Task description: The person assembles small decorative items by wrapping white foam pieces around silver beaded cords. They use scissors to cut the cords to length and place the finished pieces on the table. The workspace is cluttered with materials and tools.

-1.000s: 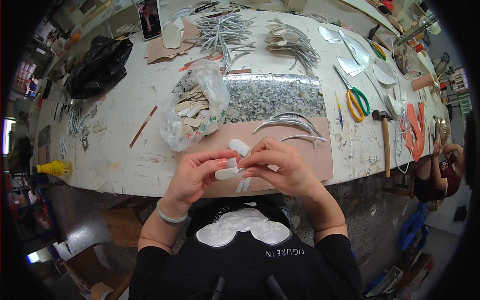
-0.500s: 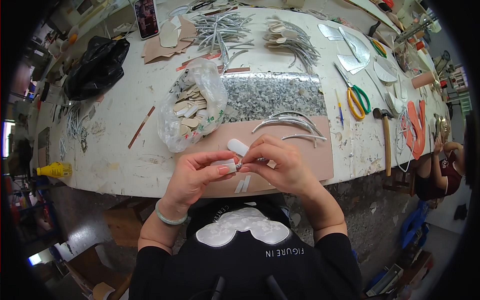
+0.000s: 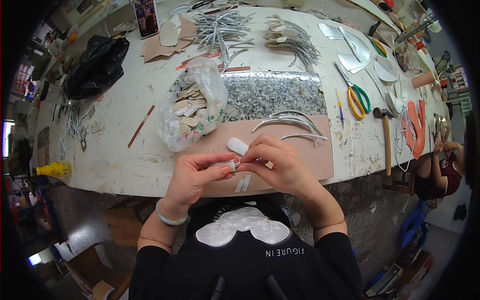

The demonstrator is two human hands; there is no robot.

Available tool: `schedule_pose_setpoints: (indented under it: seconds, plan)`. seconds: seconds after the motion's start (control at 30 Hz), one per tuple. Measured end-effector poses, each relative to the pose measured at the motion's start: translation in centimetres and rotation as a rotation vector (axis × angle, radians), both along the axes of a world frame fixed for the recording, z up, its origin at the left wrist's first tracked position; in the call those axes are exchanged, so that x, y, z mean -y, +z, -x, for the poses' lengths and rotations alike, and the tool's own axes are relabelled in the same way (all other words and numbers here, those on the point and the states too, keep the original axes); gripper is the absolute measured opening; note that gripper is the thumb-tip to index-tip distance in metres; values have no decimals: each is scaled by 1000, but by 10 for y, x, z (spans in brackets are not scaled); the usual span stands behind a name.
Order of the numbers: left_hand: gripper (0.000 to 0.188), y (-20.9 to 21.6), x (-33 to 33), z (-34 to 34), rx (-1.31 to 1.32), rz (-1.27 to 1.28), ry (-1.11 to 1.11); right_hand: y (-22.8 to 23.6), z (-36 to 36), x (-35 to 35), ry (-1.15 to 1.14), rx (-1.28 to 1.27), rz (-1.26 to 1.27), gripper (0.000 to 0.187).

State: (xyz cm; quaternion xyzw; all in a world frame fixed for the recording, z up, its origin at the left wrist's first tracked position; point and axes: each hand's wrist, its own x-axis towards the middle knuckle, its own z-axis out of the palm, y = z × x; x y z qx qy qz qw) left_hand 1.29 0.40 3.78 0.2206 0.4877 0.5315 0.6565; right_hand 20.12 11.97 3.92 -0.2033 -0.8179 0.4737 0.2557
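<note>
Between the thumb and fingers of my left hand [image 3: 192, 175] is a small white tab [image 3: 223, 164]. My right hand [image 3: 280, 166] pinches the end of a silvery strap, mostly hidden by the fingers, where it meets the tab. Fingertips of both hands nearly touch. Just beyond them lies a white round-ended piece [image 3: 238, 146] on a pinkish-beige sheet [image 3: 315, 160]. Two narrow white strips [image 3: 243, 184] rest on the sheet, nearer to me. Several curved silver straps [image 3: 290, 120] lie at the sheet's far right.
A clear plastic bag [image 3: 170, 132] of beige pieces stands left of a speckled stone slab [image 3: 270, 95]. Bundles of silver straps [image 3: 220, 27] lie farther back. Scissors [image 3: 356, 102] and a hammer [image 3: 385, 135] are to the right, a yellow bottle [image 3: 54, 170] far left.
The white tab has tilted slightly in my left fingers and shows less of its face. Both hands stay in nearly the same place.
</note>
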Motion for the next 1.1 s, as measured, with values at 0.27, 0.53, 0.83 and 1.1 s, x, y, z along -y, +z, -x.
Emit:
schedule_pose_setpoints:
  seconds: [0.27, 0.53, 0.83, 1.1]
  plan:
    - [33, -2, 1, -5, -79, -53, 24, -1, 0, 1, 11, 26, -26, 15]
    - [41, 1, -2, -5, -68, -8, -28, 0, -2, 1, 14, 37, -39, 16]
    - [34, -2, -5, -4, -135, -58, -94, 8, -11, -12, 69, 65, -112, 19]
    - [36, -12, -17, -10, -339, -259, 140, 9, -12, -101, -47, 92, -468, 11]
